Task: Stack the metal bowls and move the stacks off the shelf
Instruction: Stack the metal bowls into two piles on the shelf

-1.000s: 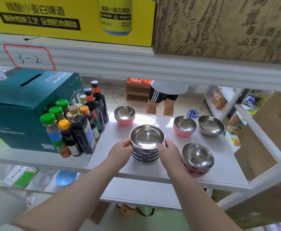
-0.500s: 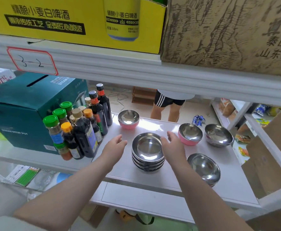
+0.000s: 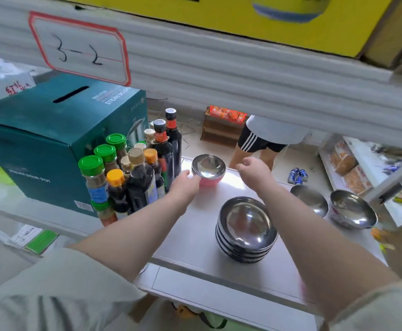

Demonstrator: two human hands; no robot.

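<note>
Pink-skinned steel bowl sits at the shelf back, beside the bottles. My left hand touches its near wall, fingers hidden, can't tell grip. Right hand hovers apart, fingers loosely spread. Stack waits near front. Likely light, rigid, slick; pinch at rim.

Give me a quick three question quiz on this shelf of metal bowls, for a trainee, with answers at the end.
1. True or false: the left hand touches the pink bowl.
2. Where is the stack of bowls? A) at the shelf's front edge B) behind the bottles C) on the teal box
3. Fill in: the right hand is open and holds ____.

Key: 1 true; 2 A; 3 nothing.
</note>
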